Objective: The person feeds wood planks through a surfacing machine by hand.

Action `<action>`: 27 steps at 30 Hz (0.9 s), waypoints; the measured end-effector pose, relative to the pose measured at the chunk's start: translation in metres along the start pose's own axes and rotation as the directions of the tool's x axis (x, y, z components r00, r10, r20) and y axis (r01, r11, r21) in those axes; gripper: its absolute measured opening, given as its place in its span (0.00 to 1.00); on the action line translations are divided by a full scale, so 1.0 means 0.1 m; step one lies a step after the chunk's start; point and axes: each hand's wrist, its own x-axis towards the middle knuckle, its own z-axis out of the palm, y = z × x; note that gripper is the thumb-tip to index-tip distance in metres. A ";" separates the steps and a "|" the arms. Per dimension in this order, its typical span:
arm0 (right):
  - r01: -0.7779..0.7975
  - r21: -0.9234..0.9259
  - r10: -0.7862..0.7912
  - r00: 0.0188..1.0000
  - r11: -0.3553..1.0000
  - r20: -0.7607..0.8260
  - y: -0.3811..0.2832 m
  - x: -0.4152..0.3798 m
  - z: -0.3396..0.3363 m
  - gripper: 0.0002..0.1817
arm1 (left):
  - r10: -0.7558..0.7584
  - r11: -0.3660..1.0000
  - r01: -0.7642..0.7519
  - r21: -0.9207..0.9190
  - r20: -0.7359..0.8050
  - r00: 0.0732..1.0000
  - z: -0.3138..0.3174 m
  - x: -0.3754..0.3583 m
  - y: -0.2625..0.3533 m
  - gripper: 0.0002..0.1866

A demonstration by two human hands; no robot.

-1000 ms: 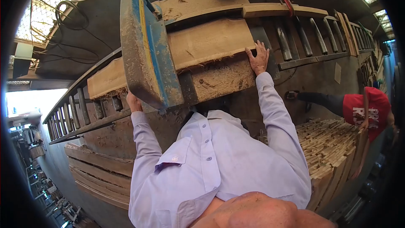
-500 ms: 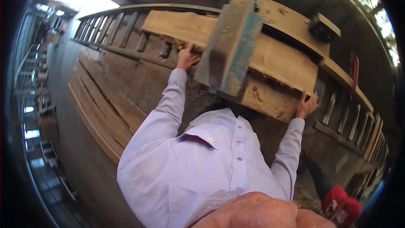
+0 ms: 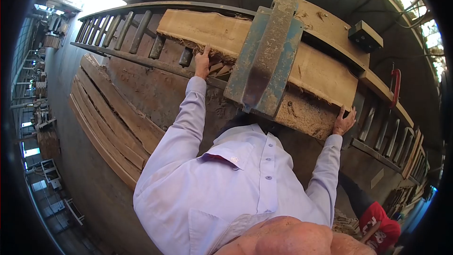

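A long wooden plank (image 3: 203, 24) with a rough, fibrous near edge lies beneath the blue machine head (image 3: 265, 61) and extends out on both sides. My left hand (image 3: 202, 62) rests at this rough edge, left of the machine, one finger stretched up onto the wood and the others partly hidden. At the plank's right end, my right hand (image 3: 344, 121) touches the near corner with its fingers apart. Sawdust covers the machine table (image 3: 306, 115) between my hands. The machine head hides the plank's middle.
Roller conveyors (image 3: 140, 33) extend left and right of the machine. Rough slabs (image 3: 111, 118) lie on the floor to the left. A red clamp (image 3: 396, 87) hangs at the right-hand rail. A person in a red shirt (image 3: 379, 226) is at the lower right.
My view has shifted slightly and is sharper. My left hand's fingers look closer together against the plank edge. The right hand stays at the corner. The person in red shows more of an arm.
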 end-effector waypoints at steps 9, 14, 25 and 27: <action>-0.026 -0.030 0.025 1.000 0.999 -0.012 0.03 0.04 0.05 0.38 | 0.002 0.958 0.004 0.286 -0.020 1.000 0.05 -0.19 0.16 0.43; -0.023 -0.004 0.023 1.000 1.000 -0.017 0.02 0.04 0.06 0.38 | 0.038 0.980 -0.030 0.198 -0.037 0.999 0.12 -0.30 0.16 0.37; -0.032 0.006 0.032 0.999 0.999 -0.001 -0.02 0.05 0.02 0.40 | 0.094 0.935 -0.026 0.353 -0.176 0.980 0.02 0.04 -0.15 0.44; -0.031 0.004 0.031 0.999 1.000 0.010 -0.02 0.03 -0.01 0.40 | 0.098 0.953 -0.051 0.299 -0.142 0.985 -0.01 0.13 -0.24 0.43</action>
